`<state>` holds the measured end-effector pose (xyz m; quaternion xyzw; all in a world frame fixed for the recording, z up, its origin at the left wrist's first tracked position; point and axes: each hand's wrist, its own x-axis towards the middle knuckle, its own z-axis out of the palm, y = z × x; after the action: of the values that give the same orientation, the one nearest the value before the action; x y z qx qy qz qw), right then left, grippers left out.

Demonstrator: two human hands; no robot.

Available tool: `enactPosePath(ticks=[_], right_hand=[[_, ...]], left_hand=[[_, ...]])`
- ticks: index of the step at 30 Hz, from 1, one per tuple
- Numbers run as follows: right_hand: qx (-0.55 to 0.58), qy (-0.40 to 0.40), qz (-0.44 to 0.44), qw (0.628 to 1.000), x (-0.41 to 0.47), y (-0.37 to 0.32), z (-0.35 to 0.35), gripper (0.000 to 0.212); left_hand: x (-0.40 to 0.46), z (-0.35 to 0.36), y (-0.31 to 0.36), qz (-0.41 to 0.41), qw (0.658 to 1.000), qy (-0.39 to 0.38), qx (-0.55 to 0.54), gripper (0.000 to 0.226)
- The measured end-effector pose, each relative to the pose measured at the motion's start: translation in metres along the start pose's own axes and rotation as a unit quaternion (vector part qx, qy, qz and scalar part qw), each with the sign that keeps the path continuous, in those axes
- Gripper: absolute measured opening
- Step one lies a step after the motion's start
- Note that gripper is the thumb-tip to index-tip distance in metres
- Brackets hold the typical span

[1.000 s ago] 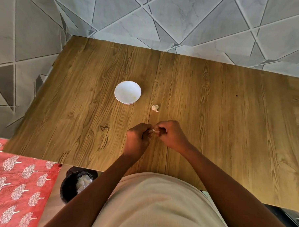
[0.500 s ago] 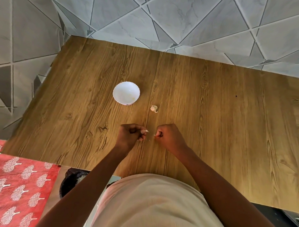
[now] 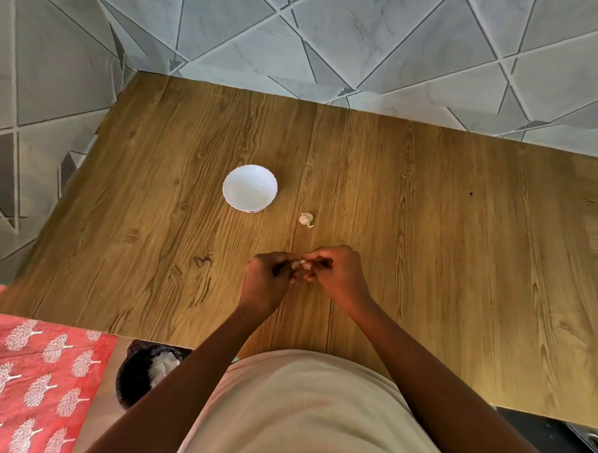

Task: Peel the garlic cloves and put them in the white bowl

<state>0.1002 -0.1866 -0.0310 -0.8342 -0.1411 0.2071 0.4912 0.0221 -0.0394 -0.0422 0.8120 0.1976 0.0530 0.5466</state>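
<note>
Left of centre we see the white bowl (image 3: 250,188), parked within reach for peeled cloves. Right of it lies the spare garlic piece (image 3: 305,219). Lower centre, our left hand (image 3: 266,281) and right hand (image 3: 336,275) both pinch one garlic clove (image 3: 299,265), probably to strip its skin. The wooden table (image 3: 461,233) meets grey tiles at the frame's top.

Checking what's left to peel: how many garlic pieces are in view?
2: a small white garlic piece lying on the wooden table, and one pinched between both hands. The bowl's contents are unclear.
</note>
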Motion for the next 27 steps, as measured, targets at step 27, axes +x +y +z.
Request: enactPosePath(ticks=[27], right_hand=[[0.006, 0.001, -0.003, 1.0, -0.007, -0.003, 0.003, 0.01]], left_hand=[[-0.015, 0.008, -0.001, 0.137, 0.981, 0.074, 0.115, 0.01]])
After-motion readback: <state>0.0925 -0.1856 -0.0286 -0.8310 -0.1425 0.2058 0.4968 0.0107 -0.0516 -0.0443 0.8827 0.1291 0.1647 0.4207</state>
